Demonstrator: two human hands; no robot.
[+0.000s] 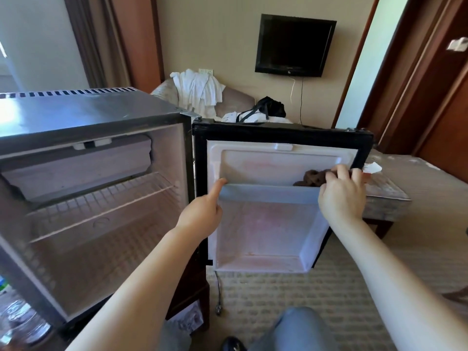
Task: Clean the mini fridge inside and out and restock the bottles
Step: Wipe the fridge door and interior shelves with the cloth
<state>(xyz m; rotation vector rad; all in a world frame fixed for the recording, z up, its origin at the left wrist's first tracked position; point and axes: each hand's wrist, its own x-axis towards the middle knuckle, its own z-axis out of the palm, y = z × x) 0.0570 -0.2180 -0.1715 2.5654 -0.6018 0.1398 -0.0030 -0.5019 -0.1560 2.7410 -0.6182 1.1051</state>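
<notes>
Hands are both on the inner side of the door (281, 135), which stands wide open beside the fridge (83, 122). Our left hand (202, 211) holds nothing: its forefinger is stretched out with the tip touching the left end of the door's white shelf rail (268, 194), and the other fingers are curled in. Our right hand (342, 196) is at the right end of that rail, fingers bent over a brown cloth (312, 177) and gripping it against the door's lining just above the rail. Below the rail the lining shows faint pinkish marks. Left of the door we look into the fridge, where a wire rack (101, 201) spans it under a white freezer box (81, 168). Beyond the door's top edge we see white towels (200, 89) heaped on a chair (238, 98), a black bag (272, 107) and a television (295, 45) on the wall. Under the door a plug (219, 309) on its cord lies on the carpet (291, 287). Far left of the door, clear plastic shapes are too blurred for us to name.
</notes>
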